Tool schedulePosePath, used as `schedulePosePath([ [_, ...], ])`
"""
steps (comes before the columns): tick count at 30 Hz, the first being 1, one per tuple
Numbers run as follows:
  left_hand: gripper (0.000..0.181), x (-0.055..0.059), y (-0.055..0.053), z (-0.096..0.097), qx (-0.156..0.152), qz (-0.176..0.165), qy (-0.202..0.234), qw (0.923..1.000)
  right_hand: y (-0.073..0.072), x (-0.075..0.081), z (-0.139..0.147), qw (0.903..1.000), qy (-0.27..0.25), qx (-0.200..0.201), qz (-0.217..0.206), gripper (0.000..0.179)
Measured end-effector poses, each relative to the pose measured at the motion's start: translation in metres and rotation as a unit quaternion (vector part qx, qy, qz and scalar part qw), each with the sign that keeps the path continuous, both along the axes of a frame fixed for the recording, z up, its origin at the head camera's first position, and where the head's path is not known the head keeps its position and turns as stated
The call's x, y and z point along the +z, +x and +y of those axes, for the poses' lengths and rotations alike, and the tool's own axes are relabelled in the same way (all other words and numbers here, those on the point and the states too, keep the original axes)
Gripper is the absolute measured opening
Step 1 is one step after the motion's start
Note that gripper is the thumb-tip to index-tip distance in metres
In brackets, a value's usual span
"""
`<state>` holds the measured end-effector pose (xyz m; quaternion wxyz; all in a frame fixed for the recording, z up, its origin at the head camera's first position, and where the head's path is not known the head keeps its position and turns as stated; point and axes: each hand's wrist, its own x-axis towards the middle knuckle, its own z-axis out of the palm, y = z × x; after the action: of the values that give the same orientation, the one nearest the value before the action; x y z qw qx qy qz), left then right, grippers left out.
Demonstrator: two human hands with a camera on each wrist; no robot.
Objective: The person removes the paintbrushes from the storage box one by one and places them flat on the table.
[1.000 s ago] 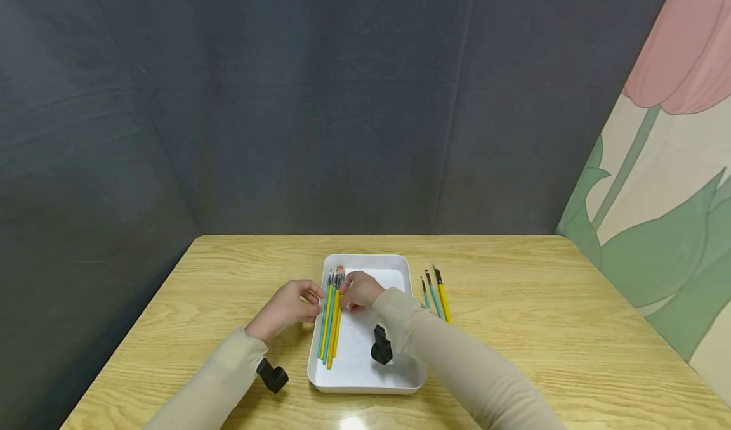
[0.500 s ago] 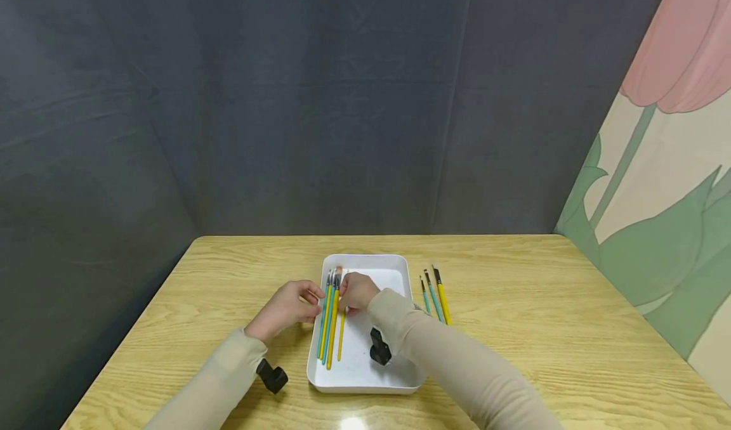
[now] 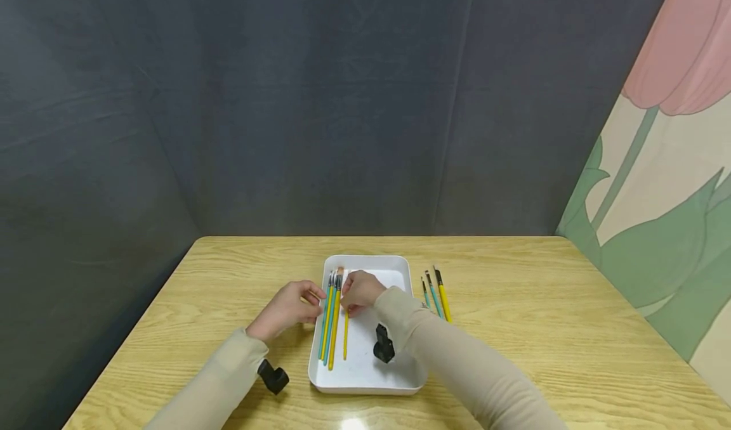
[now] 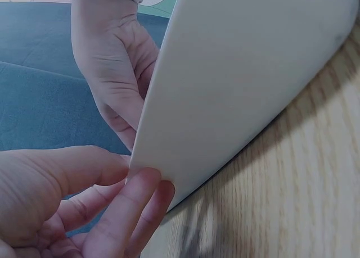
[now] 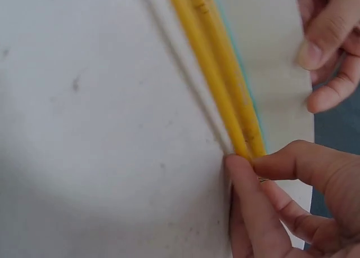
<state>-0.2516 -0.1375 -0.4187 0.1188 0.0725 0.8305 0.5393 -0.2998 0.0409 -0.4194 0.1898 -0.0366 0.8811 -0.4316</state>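
A white tray (image 3: 368,390) stands on the table. Its left rim is pinched between the thumb and fingers of my left hand (image 3: 288,308), seen close up in the left wrist view. My right hand (image 3: 361,290) reaches over the tray and pinches a thin yellow paintbrush (image 3: 345,342) near its upper part, with its bristles mostly behind the fingers. Left of it, several yellow and turquoise paintbrushes (image 3: 331,332) lie side by side along the tray's left wall, bristles toward the far end. In the right wrist view the pinched yellow handle runs close beside another yellow one.
To the right of the tray, a few more paintbrushes (image 3: 438,290) lie on the wooden table (image 3: 514,328), partly hidden by the right sleeve. A dark curtain (image 3: 342,132) hangs behind the table. Small dark specks dot the tray floor.
The thin yellow paintbrush has come away from the row and shifted slightly right with my right hand, leaving a gap. My left hand stays at the tray's rim.
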Motion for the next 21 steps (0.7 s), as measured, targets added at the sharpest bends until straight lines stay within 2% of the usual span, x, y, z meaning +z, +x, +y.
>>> schedulePosePath([
  [4,0.024,0.001,0.001,-0.001,0.001,0.0,-0.001,1.0,-0.002,0.0,0.004,0.9994,-0.028,0.007,-0.018,0.017],
  [7,0.024,0.001,0.001,-0.001,0.001,0.0,-0.003,1.0,-0.002,0.007,0.009,0.998,-0.053,0.013,-0.031,0.022],
  [11,0.024,0.0,0.001,-0.001,0.004,0.001,-0.004,1.0,-0.002,0.027,0.018,0.9922,-0.114,0.02,-0.046,0.034],
  [16,0.024,0.0,0.001,0.0,0.01,0.0,-0.001,0.9999,0.001,0.054,0.037,0.9828,-0.176,0.018,-0.052,0.034],
  [21,0.023,0.0,0.002,0.0,0.013,0.006,-0.004,0.9999,0.008,0.066,0.063,0.9757,-0.213,0.029,-0.041,0.035],
])
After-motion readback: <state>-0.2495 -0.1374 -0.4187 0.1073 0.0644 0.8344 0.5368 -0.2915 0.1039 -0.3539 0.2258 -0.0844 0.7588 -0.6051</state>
